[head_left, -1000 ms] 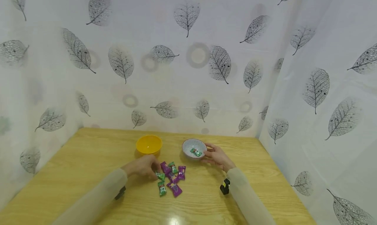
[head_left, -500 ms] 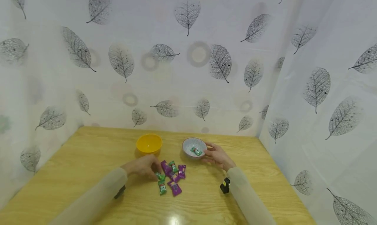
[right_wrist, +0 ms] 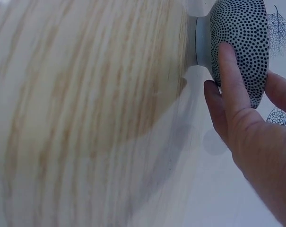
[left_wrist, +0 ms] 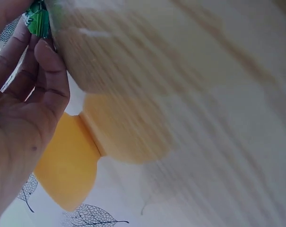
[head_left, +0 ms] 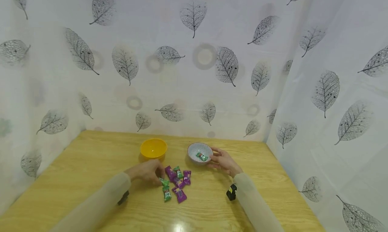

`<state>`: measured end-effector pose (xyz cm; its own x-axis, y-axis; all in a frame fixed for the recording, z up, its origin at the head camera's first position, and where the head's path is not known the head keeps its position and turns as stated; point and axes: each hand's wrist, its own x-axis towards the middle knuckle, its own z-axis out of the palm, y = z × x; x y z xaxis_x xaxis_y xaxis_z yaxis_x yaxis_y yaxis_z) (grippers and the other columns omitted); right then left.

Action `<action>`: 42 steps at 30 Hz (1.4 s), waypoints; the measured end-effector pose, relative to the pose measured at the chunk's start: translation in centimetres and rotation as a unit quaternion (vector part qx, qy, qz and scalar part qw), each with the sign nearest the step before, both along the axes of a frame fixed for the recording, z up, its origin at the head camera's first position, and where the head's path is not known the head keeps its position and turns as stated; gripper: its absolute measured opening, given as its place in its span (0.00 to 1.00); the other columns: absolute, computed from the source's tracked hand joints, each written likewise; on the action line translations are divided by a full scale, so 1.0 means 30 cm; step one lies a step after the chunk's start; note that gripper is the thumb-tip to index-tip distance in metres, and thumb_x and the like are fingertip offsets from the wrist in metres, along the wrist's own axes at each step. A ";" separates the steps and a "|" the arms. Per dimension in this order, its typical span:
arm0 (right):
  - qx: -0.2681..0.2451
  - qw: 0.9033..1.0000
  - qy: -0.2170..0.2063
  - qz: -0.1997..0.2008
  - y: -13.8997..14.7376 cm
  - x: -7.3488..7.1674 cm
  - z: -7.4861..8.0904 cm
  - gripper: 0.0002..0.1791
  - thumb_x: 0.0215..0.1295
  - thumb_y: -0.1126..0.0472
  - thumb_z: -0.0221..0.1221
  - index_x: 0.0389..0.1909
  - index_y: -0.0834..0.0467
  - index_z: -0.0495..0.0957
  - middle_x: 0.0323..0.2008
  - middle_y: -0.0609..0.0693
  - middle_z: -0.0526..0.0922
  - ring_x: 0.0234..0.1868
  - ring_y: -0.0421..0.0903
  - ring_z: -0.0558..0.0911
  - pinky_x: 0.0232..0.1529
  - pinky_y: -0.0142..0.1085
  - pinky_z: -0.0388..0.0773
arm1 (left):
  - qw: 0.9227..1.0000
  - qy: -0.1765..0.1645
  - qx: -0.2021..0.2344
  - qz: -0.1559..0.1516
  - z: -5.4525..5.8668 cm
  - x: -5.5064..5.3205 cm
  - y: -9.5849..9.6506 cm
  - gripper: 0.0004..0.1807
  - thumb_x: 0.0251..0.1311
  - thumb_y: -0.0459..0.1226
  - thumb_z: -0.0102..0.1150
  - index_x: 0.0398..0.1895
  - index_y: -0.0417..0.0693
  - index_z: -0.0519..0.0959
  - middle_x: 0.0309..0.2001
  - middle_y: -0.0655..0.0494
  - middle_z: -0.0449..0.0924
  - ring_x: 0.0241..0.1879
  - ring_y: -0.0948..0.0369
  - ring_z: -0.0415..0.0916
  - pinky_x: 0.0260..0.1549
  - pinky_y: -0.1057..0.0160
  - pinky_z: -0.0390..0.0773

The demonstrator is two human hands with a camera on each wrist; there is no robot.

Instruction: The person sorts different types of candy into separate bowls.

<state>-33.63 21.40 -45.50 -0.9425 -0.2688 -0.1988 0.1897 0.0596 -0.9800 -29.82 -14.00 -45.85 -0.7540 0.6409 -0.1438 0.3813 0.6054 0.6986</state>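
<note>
My left hand (head_left: 148,172) pinches a green-wrapped candy (left_wrist: 37,21) at the left of a small pile on the table. That pile holds several purple-wrapped candies (head_left: 180,194) and other green-wrapped candies (head_left: 166,194). Farther right, my right hand (head_left: 223,162) holds the right side of a white bowl (right_wrist: 242,28) with dark dots outside. In the right wrist view its fingers spread along the bowl's outer wall and up to the rim. One green candy (head_left: 201,156) lies inside that bowl, which stands on the table.
An orange-yellow bowl (head_left: 153,149) stands behind my left hand. The wooden table (head_left: 206,211) ends at a white leaf-print curtain (head_left: 182,90) at the back and sides. Each wrist wears a small black device, such as the right camera (head_left: 231,192).
</note>
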 end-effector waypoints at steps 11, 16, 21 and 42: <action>-0.004 1.000 0.003 0.005 0.001 0.000 -0.002 0.30 0.73 0.71 0.48 0.74 0.61 0.55 0.67 0.74 0.61 0.61 0.61 0.75 0.58 0.48 0.78 | 0.999 -0.024 0.038 0.010 0.027 -0.008 -0.001 0.09 0.47 0.39 0.72 0.32 0.53 0.82 0.34 0.57 0.81 0.35 0.59 0.75 0.37 0.60 0.80; -0.003 1.000 0.001 0.011 -0.001 0.000 0.003 0.31 0.73 0.70 0.48 0.74 0.61 0.54 0.67 0.73 0.61 0.61 0.61 0.75 0.59 0.48 0.78 | 0.995 -0.027 0.097 0.021 0.036 -0.016 0.001 0.08 0.51 0.37 0.70 0.35 0.50 0.83 0.36 0.54 0.84 0.35 0.58 0.77 0.36 0.62 0.81; -0.006 1.000 0.001 0.012 -0.004 -0.001 0.007 0.30 0.73 0.70 0.48 0.74 0.61 0.54 0.67 0.73 0.61 0.63 0.64 0.73 0.60 0.50 0.77 | 0.990 -0.012 0.140 0.026 0.044 -0.030 0.016 0.08 0.55 0.37 0.69 0.37 0.48 0.83 0.36 0.56 0.85 0.38 0.58 0.78 0.43 0.62 0.79; -0.015 1.000 -0.006 0.007 0.002 0.000 -0.002 0.31 0.73 0.70 0.48 0.75 0.61 0.54 0.68 0.73 0.60 0.61 0.61 0.75 0.58 0.48 0.79 | 0.967 0.034 0.202 0.153 0.076 -0.096 0.205 0.05 0.61 0.39 0.64 0.40 0.54 0.83 0.39 0.56 0.82 0.39 0.59 0.77 0.44 0.55 0.80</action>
